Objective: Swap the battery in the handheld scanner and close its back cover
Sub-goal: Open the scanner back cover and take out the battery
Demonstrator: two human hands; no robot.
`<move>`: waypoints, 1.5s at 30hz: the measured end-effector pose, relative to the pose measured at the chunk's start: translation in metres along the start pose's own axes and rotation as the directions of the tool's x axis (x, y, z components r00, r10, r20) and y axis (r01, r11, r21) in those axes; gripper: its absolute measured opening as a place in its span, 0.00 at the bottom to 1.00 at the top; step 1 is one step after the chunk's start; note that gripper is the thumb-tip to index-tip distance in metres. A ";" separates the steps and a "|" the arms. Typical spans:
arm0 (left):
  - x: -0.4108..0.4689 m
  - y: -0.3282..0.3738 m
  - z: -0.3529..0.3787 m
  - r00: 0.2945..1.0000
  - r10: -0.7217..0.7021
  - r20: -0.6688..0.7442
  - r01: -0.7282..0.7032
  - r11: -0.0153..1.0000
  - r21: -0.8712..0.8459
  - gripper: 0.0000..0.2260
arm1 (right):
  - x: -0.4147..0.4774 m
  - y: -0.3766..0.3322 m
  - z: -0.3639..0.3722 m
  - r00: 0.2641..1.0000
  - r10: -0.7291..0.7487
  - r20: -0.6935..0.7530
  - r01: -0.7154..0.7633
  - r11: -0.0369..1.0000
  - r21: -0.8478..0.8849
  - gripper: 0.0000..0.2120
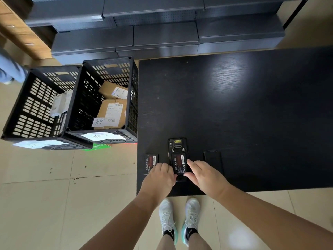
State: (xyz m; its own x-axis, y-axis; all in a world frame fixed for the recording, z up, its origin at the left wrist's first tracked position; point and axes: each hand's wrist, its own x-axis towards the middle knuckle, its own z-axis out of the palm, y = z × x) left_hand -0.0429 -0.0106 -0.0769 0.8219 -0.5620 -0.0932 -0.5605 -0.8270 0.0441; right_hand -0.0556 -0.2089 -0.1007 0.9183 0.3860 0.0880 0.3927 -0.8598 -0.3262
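The black handheld scanner lies face down near the front edge of the black table, its back open. A battery with a red label sits in its bay. My left hand holds the scanner's lower left side. My right hand rests fingers on the battery's right edge and lower end. A second red-labelled battery lies to the left, partly under my left hand. The black back cover lies flat to the right of the scanner.
Two black slatted crates stand on the floor left of the table, holding cardboard parcels and paper labels. Dark metal shelving runs along the back. My white shoes are below the table's front edge.
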 end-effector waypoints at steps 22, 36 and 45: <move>-0.010 0.004 0.014 0.992 -0.075 -0.105 0.061 0.990 -0.129 0.16 | -0.007 -0.019 -0.002 0.991 0.132 0.037 -0.136 0.978 0.157 0.21; 0.005 0.050 -0.009 0.539 -0.738 0.406 0.602 0.000 -0.799 0.09 | 0.010 -0.056 -0.003 0.580 0.738 0.345 -0.724 0.272 0.634 0.15; 0.008 0.044 -0.001 0.378 -0.704 0.601 0.566 -0.338 -0.752 0.06 | 0.013 -0.053 -0.002 0.476 0.771 0.424 -0.713 0.056 0.699 0.12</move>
State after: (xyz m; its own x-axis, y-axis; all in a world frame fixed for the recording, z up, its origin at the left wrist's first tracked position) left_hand -0.0611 -0.0518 -0.0744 0.6441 0.3799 -0.6639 0.7311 -0.0504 0.6804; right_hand -0.0643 -0.1588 -0.0802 0.7181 -0.3375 -0.6086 -0.6681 -0.0898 -0.7386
